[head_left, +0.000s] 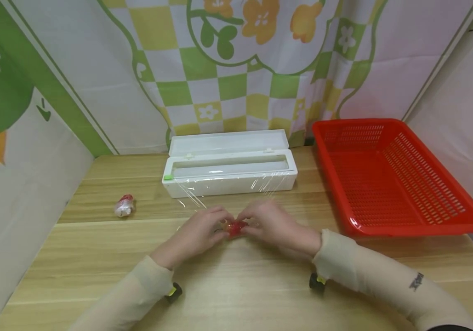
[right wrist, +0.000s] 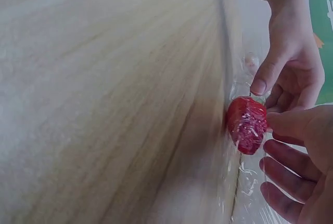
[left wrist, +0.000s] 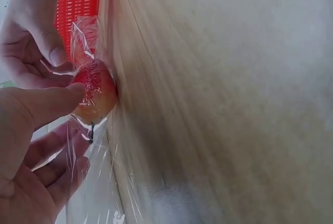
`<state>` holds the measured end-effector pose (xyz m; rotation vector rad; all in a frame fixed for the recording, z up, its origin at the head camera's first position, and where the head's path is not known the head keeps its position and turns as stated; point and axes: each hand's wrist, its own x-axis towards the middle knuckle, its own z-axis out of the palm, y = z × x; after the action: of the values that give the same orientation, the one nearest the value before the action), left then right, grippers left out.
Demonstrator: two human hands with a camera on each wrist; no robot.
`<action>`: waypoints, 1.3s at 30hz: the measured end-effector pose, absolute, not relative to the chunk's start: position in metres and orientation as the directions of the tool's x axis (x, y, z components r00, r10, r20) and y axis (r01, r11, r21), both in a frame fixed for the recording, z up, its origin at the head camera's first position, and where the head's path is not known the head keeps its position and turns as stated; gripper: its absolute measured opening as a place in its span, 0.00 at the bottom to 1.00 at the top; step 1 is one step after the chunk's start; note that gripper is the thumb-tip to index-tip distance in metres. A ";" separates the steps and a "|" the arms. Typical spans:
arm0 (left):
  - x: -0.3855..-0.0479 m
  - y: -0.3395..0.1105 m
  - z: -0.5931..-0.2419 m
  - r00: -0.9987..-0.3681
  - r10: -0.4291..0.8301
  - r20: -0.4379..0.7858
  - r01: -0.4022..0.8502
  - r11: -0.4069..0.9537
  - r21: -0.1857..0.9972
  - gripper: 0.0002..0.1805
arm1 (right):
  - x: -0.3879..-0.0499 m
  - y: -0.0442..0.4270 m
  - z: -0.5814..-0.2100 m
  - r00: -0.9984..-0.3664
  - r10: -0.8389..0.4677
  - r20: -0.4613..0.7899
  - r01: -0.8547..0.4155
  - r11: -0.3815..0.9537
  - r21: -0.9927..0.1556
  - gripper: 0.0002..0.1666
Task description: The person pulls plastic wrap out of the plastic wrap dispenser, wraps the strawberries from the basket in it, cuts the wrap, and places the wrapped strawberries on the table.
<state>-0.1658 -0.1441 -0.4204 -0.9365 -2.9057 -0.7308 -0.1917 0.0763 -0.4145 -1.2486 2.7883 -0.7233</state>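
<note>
A small red-and-yellow fruit (left wrist: 99,94) with a dark stem lies in clear cling film (left wrist: 99,161) low over the table. In the head view both hands meet around it, in front of the cling film dispenser (head_left: 232,186). My left hand (head_left: 196,234) holds the fruit from the left; its thumb presses on the film-covered skin in the left wrist view. From the other side my right hand (head_left: 275,225) holds it, thumb against the fruit (right wrist: 247,125) and the other fingers spread by the film. The film stretches back to the dispenser.
A film-wrapped reddish piece (head_left: 125,206) lies on the wooden table (head_left: 236,294) at the left. At the right stands a red plastic basket (head_left: 385,184). The white dispenser has its lid raised, and a patterned curtain (head_left: 236,92) hangs behind.
</note>
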 end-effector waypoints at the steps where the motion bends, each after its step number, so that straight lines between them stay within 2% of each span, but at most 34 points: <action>1: -0.167 -0.144 -0.420 -0.822 0.552 0.142 0.553 0.712 0.432 0.16 | -0.192 0.076 -0.415 -0.675 -0.713 0.193 -0.718 0.573 -0.395 0.13; 5: -0.170 -0.145 -0.421 -0.815 0.558 0.157 0.566 0.705 0.428 0.16 | -0.192 0.074 -0.417 -0.663 -0.718 0.213 -0.735 0.568 -0.371 0.13; 11: -0.175 -0.146 -0.422 -0.825 0.543 0.155 0.552 0.717 0.425 0.13 | -0.193 0.073 -0.418 -0.673 -0.713 0.197 -0.719 0.566 -0.404 0.15; 18: -0.178 -0.145 -0.422 -0.843 0.517 0.146 0.528 0.746 0.405 0.12 | -0.197 0.072 -0.420 -0.707 -0.690 0.153 -0.678 0.600 -0.425 0.20; 25: -0.176 -0.142 -0.419 -0.831 0.527 0.177 0.553 0.753 0.355 0.15 | -0.203 0.069 -0.425 -0.717 -0.677 0.164 -0.669 0.604 -0.433 0.16; 32: -0.178 -0.140 -0.421 -0.806 0.563 0.180 0.588 0.734 0.340 0.21 | -0.208 0.071 -0.428 -0.747 -0.652 0.125 -0.622 0.622 -0.476 0.17; 39: -0.183 -0.140 -0.425 -0.814 0.553 0.177 0.577 0.735 0.358 0.18 | -0.212 0.071 -0.427 -0.741 -0.657 0.135 -0.625 0.604 -0.495 0.15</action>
<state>-0.1830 -0.1400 -0.4250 -0.9355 -2.8708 -0.6220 -0.2115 0.0714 -0.4266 -1.1045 2.7583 -0.8143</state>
